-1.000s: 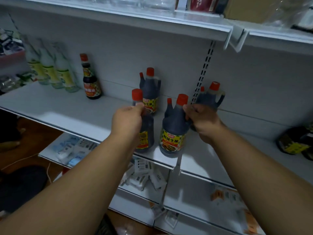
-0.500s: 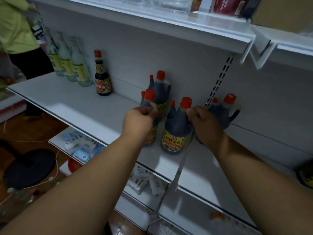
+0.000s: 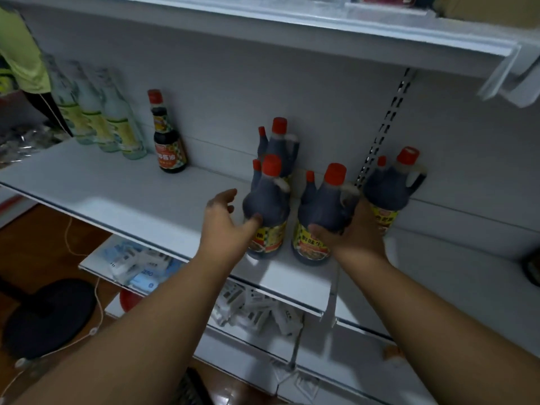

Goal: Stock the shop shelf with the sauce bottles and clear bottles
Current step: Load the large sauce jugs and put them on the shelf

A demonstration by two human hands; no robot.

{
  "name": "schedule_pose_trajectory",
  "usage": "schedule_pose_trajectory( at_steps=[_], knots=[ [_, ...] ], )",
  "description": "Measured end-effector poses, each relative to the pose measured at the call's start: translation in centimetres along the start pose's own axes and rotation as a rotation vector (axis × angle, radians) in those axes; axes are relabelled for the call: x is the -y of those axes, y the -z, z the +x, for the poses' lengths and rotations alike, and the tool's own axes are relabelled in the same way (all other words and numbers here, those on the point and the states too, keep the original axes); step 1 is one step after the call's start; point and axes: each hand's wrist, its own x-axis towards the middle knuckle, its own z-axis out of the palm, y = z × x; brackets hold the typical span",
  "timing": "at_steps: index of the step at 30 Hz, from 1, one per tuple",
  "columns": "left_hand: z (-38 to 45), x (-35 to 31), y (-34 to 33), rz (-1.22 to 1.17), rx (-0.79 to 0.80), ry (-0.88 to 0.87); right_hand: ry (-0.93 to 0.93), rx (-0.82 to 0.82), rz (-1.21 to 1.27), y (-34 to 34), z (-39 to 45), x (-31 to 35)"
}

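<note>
a: what's hard to make out?

b: the clear bottles [image 3: 99, 112] at the far left are blurred, and the rear soy sauce jug [image 3: 279, 144] is half hidden by the front-left soy sauce jug [image 3: 267, 211].

a: and the left hand [image 3: 226, 220]?

b: its fingers are spread and loose. the thumb tip touches that front-left jug's shoulder; nothing is gripped.

a: the right hand [image 3: 355, 229]?

b: curled round the front-right soy sauce jug [image 3: 321, 217], thumb in front, fingers behind it. both front jugs stand upright on the white shelf [image 3: 131, 188], just beside each other.
</note>
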Motion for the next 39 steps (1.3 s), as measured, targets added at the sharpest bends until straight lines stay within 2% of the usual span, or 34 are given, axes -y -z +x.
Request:
schedule_pose_trajectory(
  at_steps=[5,9,15,26,30,33,39],
  knots=[
    [1.1,1.2,-0.7,0.009,0.258,-0.186,-0.037,-0.051,0.048,-0.8,-0.4,0.4],
    [1.2,1.8,-1.4,-0.02,0.197,-0.293,-0.014,-0.085,0.007,-1.3,0.6,0.7],
    [2.1,2.2,-2.1,-0.011,0.168,-0.344,0.06,-0.085,-0.004,-1.5,3.0,1.5],
    [4.1,3.4,-3.2,0.094,0.133,-0.297,-0.085,-0.021,-0.221,-1.1,8.4,1.2],
    [4.4,3.7,-3.3,0.113,0.146,-0.303,-0.171,-0.109,-0.163,-3.2,7.3,0.6],
    [4.6,3.9,-3.4,0.098,0.142,-0.312,-0.15,-0.185,-0.096,-4.7,6.6,-0.4],
    [4.4,4.1,-3.4,0.081,0.132,-0.336,-0.149,-0.145,-0.155,-4.3,7.9,-0.8]
  ],
)
